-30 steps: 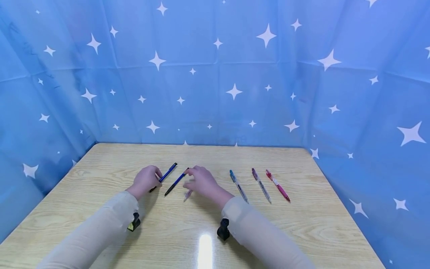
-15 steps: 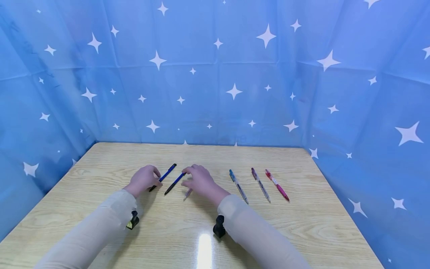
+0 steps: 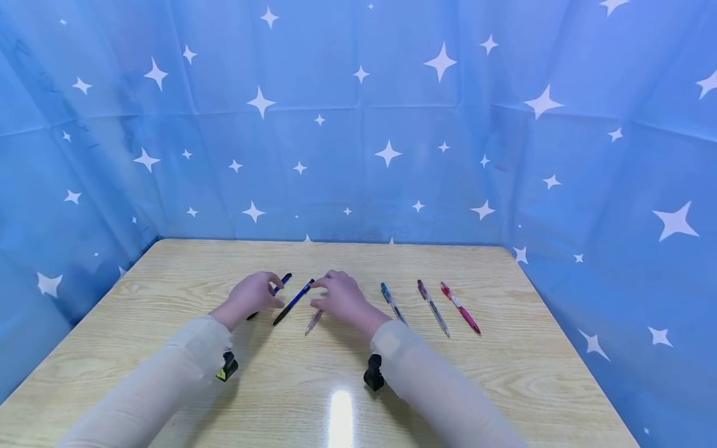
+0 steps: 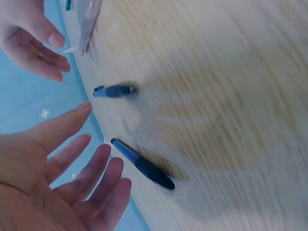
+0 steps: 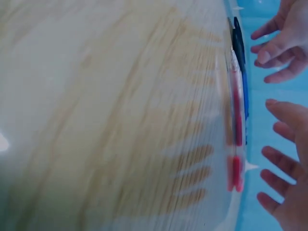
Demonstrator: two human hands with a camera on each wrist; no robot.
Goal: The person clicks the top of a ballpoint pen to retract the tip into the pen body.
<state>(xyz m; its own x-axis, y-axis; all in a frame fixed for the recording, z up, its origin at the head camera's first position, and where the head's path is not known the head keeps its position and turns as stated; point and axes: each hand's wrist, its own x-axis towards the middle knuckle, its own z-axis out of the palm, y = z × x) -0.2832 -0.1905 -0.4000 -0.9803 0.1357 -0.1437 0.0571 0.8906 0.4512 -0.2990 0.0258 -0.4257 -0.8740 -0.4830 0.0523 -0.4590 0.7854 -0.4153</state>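
My left hand (image 3: 254, 298) hovers with spread, relaxed fingers over a blue pen with a black grip (image 3: 284, 278), partly covering it in the head view. That pen (image 4: 144, 166) lies just past the fingertips in the left wrist view. A second blue-and-black pen (image 3: 293, 303) lies slantwise between the two hands. My right hand (image 3: 343, 297), fingers loosely bent and holding nothing, is over a clear pen with a pinkish barrel (image 3: 314, 321), whose upper part it hides. In the right wrist view this pen (image 5: 236, 101) appears beside the fingers, showing pink-red.
Right of my hands lie a teal clear pen (image 3: 394, 302), a purple clear pen (image 3: 432, 307) and a pink pen (image 3: 460, 307), slanting on the wood-grain table (image 3: 504, 386). A blue curtain with white stars (image 3: 358, 186) stands behind and at both sides.
Both hands have shifted slightly right. The left fingers have spread and risen over the first blue pen. The right fingers have drawn away from the second blue pen's top end, which now shows.
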